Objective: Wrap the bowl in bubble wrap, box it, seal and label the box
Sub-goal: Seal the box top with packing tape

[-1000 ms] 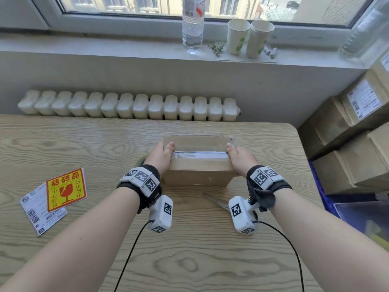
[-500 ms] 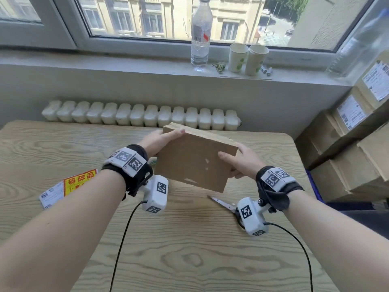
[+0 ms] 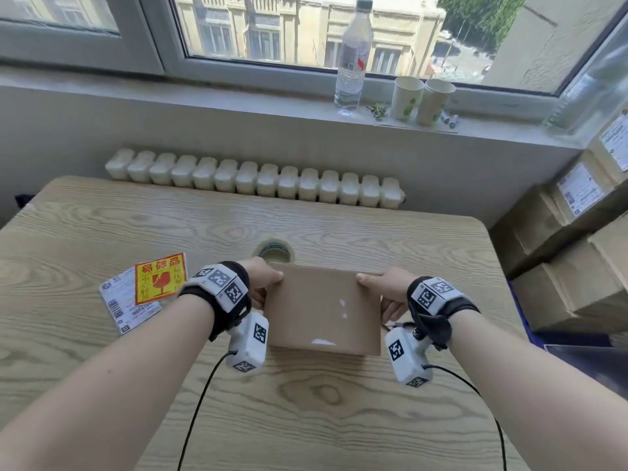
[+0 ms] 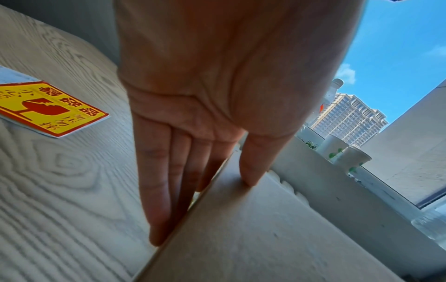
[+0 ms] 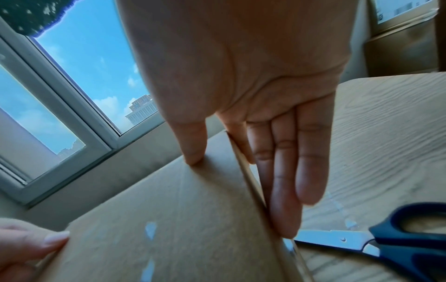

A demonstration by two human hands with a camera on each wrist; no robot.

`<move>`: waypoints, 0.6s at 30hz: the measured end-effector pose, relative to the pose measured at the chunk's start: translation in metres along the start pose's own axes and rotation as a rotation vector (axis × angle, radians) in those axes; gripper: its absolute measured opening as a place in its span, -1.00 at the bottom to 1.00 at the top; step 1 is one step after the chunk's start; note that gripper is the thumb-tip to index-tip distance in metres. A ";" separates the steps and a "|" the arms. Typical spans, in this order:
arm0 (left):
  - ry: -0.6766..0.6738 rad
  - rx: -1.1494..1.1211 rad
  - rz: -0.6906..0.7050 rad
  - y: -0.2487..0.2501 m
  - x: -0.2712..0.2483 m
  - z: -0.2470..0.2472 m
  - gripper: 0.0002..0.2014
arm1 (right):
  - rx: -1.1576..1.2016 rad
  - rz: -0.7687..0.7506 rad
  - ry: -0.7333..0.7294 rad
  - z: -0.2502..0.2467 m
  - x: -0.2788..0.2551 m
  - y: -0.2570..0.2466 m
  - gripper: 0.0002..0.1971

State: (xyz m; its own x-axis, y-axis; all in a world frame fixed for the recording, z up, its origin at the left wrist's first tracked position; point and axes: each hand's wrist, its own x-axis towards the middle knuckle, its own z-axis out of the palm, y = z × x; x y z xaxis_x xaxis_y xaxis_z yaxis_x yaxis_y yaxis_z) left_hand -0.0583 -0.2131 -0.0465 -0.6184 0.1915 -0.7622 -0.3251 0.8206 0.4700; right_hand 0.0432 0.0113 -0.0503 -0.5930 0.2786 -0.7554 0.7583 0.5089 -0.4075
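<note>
A brown cardboard box is closed, with a plain face up, low over the wooden table. My left hand grips its left end, thumb on the top face and fingers flat along the side, as the left wrist view shows on the box. My right hand holds the right end the same way, seen on the box in the right wrist view. The bowl and the bubble wrap are not visible. A yellow and red fragile sticker lies on a white shipping label to the left.
A tape roll lies just behind the box. Blue-handled scissors lie on the table right of the box. Stacked cardboard boxes stand past the table's right edge. A bottle and paper cups stand on the windowsill.
The box lay with its taped seam up, then both hands lifted it and tipped it over. Now a plain face is up and it sits lower and nearer to me.
</note>
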 end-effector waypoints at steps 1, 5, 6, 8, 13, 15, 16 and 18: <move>0.010 0.005 0.001 0.000 0.000 0.000 -0.63 | 0.010 -0.014 0.008 -0.001 -0.001 -0.002 -0.42; 0.019 0.021 0.011 -0.003 -0.001 0.000 -0.66 | -0.012 -0.064 0.073 -0.004 -0.007 -0.006 -0.69; 0.009 0.024 0.008 -0.005 -0.003 -0.001 -0.64 | -0.016 -0.058 0.068 -0.005 -0.008 -0.006 -0.69; -0.013 0.043 0.000 -0.009 -0.008 -0.001 -0.62 | 0.001 -0.030 0.037 -0.003 -0.010 -0.004 -0.63; -0.021 0.032 -0.020 -0.020 -0.014 -0.001 -0.57 | -0.014 -0.046 0.077 0.007 -0.008 -0.004 -0.68; 0.002 0.019 -0.019 -0.022 -0.011 0.001 -0.59 | -0.010 -0.056 0.136 0.011 -0.003 -0.005 -0.84; 0.021 0.004 -0.012 -0.022 -0.010 0.002 -0.62 | -0.001 -0.055 0.161 0.013 0.000 -0.005 -0.86; 0.056 -0.053 0.025 -0.021 -0.009 0.004 -0.67 | 0.009 -0.055 0.207 0.016 0.008 -0.003 -0.80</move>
State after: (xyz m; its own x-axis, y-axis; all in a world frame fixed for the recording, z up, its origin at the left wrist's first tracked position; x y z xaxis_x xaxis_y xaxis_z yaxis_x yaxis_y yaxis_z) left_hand -0.0435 -0.2298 -0.0513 -0.6654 0.1797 -0.7245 -0.3460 0.7858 0.5127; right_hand 0.0402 -0.0011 -0.0634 -0.6755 0.4128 -0.6109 0.7253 0.5211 -0.4499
